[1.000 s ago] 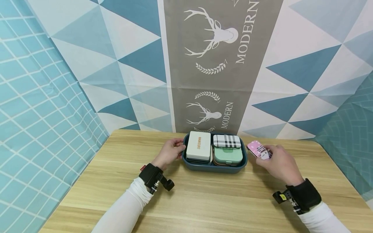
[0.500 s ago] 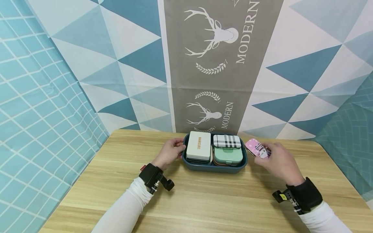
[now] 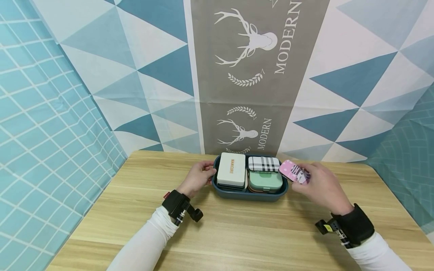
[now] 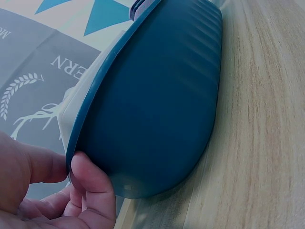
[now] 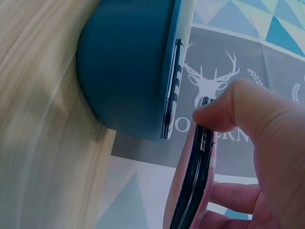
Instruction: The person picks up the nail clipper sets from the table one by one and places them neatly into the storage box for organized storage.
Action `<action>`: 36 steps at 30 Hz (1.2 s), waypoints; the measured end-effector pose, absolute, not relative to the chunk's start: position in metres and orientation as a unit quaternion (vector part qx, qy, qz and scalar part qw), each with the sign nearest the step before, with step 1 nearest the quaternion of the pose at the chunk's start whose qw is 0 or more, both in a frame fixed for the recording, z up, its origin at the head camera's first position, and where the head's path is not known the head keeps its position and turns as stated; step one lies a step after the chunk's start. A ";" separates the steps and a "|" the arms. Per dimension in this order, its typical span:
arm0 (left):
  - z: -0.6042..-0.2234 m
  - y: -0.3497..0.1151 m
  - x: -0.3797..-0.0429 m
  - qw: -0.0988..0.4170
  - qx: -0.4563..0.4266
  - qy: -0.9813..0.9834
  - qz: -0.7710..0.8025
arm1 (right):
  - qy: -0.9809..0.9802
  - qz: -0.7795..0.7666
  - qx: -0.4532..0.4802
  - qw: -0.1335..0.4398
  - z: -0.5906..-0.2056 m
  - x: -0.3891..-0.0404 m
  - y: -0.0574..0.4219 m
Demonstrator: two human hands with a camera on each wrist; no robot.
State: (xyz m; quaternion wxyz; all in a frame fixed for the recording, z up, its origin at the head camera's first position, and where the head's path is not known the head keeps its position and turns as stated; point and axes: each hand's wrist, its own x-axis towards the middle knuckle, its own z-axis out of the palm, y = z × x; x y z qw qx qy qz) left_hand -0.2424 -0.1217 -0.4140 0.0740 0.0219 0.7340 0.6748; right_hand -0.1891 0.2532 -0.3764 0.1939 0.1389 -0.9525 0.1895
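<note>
A dark blue plastic bin [image 3: 251, 195] stands near the back of the table, filled with small cases. My left hand [image 3: 197, 177] pinches its left rim between thumb and finger, as the left wrist view shows. My right hand [image 3: 322, 186] holds a slim pink patterned case [image 3: 294, 171] by one end; its dark edge and metal hinge or clasp show in the right wrist view. This case hovers at the bin's right rim, beside a black-and-white plaid case [image 3: 264, 164]. Beneath the plaid case lies a mint green case [image 3: 265, 182]. A cream box marked MANICURE [image 3: 231, 168] fills the left side.
The wooden table [image 3: 237, 233] runs up to a patterned cloth backdrop [image 3: 237, 94] right behind the bin. Blue tile-pattern cloth [image 3: 44, 124] hangs along the left side, with more at the right.
My right hand has carried the pink case leftward, from beside the bin to over its right rim. The left hand and the bin have stayed put.
</note>
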 end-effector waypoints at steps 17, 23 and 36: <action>-0.415 -0.122 -0.243 0.076 0.023 0.733 0.676 | -0.954 0.178 0.182 0.161 -0.373 -0.192 0.237; -0.414 -0.122 -0.243 0.077 0.021 0.731 0.677 | -0.952 0.176 0.203 0.145 -0.371 -0.193 0.231; -0.414 -0.122 -0.243 0.079 0.022 0.734 0.674 | -0.949 0.163 0.237 0.128 -0.372 -0.197 0.219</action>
